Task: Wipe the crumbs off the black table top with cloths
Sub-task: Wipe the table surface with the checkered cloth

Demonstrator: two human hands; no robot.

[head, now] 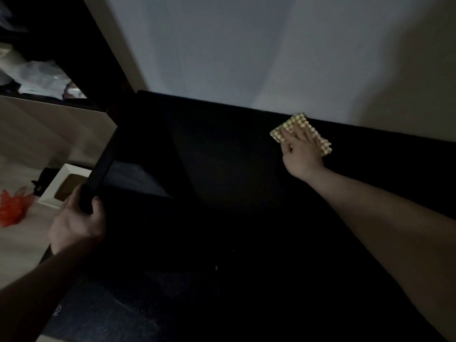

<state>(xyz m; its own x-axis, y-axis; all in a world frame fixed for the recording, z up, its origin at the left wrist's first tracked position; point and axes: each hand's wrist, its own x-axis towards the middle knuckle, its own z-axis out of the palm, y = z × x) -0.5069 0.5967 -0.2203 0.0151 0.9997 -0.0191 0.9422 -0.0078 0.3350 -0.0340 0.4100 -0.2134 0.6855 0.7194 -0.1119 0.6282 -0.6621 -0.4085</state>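
Pressing flat-fingered, right hand point(299, 150) pins yellow cloth point(301, 133) to table point(234, 181); left hand point(77, 218) grips black slab point(98, 174).

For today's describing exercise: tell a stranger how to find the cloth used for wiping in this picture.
Start at the black table top that fills the lower picture and follow its far edge along the pale wall. Near that edge the right hand presses flat on the cloth. It is the only pale yellow, bumpy thing on the dark surface.
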